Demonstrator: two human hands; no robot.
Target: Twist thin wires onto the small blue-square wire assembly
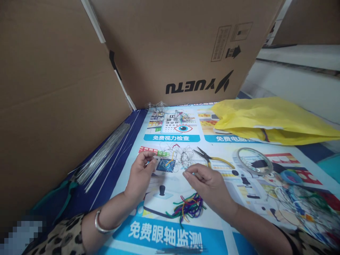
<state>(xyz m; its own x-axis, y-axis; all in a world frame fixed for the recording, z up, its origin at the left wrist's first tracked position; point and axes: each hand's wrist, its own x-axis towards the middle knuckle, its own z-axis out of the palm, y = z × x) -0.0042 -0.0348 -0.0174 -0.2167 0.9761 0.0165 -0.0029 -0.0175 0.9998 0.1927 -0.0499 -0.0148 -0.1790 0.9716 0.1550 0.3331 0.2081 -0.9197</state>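
Observation:
Between my two hands is a tangle of thin silvery wire bent into loops, with bits of red and yellow strand in it. My left hand is closed in a pinch at the tangle's left side. My right hand pinches its lower right end; the fingertips cover the exact grip points. Just beyond my right hand lie needle-nose pliers with yellow handles, jaws slightly apart. A bundle of coloured cord pieces in purple, green, red and yellow rests below my hands.
Cardboard walls stand behind and at left. Straight wires lie left, near green-handled pliers. Finished-looking wire pieces sit at the back. On the right are a yellow bag, a clear tape roll and tangled wires.

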